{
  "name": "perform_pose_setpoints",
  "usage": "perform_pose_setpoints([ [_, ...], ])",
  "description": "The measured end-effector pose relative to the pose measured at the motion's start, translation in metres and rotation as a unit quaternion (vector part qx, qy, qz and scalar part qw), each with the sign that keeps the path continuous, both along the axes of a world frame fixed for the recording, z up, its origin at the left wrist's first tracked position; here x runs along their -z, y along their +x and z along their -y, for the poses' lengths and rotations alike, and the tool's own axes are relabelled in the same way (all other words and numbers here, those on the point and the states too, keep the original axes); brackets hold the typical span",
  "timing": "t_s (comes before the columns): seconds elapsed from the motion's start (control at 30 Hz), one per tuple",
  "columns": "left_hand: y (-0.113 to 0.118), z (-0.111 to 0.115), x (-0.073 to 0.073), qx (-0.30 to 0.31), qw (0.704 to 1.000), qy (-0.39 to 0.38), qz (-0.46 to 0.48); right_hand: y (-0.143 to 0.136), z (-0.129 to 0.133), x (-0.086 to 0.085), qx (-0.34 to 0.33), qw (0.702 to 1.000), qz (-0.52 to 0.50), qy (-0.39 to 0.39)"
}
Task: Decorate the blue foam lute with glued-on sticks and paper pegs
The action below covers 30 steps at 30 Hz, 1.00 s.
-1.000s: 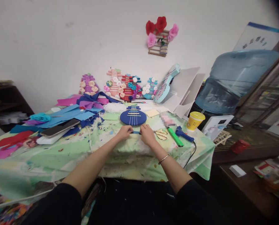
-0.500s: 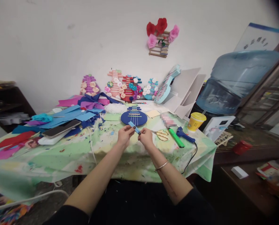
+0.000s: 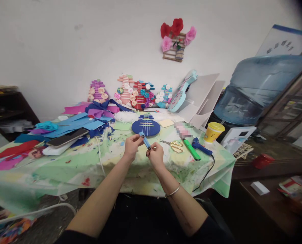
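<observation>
Between both hands is a narrow light-blue strip, likely paper or cloth, tilted down to the right. My left hand pinches its upper end, and my right hand grips the lower end with fingers closed. Just beyond the hands lies a dark-blue pipa-shaped craft piece with pale strings and crossbars. Gold-handled scissors rest to the right of my right hand, blades pointing left. Farther right are a green utility knife and a blue glue gun with a black cord.
Blue sheets, a phone and red strips cover the table's left side. Several finished flowered pipa crafts lean on the wall. A yellow cup stands near the right edge, before a water jug.
The strip has turned steeper between my hands. My right hand has moved slightly down and left, showing more of the scissors. The view has shifted a little.
</observation>
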State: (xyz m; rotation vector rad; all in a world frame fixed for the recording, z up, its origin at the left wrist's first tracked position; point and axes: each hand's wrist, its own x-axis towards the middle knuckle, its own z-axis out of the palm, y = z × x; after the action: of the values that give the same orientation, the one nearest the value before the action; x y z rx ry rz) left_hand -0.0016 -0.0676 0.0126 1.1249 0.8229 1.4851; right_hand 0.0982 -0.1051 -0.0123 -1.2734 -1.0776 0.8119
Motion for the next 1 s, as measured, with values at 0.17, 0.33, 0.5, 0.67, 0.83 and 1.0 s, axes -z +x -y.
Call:
perform_pose_setpoints([
  [0.17,0.005,0.017,-0.020,-0.059,0.996,0.058,-0.037,-0.005,0.016,-0.002,0.060,0.994,0.041,0.086],
  [0.33,0.014,0.033,-0.030,-0.045,0.998,0.035,0.023,-0.010,0.029,-0.004,0.123,0.969,0.145,0.156],
  [0.5,0.021,0.038,-0.031,-0.093,0.994,0.038,0.039,-0.012,0.032,-0.003,0.127,0.959,0.182,0.176],
  [0.67,0.025,0.039,-0.030,-0.114,0.993,0.040,-0.001,-0.014,0.032,0.000,0.142,0.953,0.199,0.177],
  [0.83,0.028,0.037,-0.025,-0.131,0.990,0.041,-0.017,-0.014,0.034,0.005,0.129,0.946,0.229,0.188],
  [1.0,0.025,0.039,-0.025,-0.060,0.996,0.027,0.052,-0.011,0.034,0.004,0.122,0.962,0.172,0.175],
])
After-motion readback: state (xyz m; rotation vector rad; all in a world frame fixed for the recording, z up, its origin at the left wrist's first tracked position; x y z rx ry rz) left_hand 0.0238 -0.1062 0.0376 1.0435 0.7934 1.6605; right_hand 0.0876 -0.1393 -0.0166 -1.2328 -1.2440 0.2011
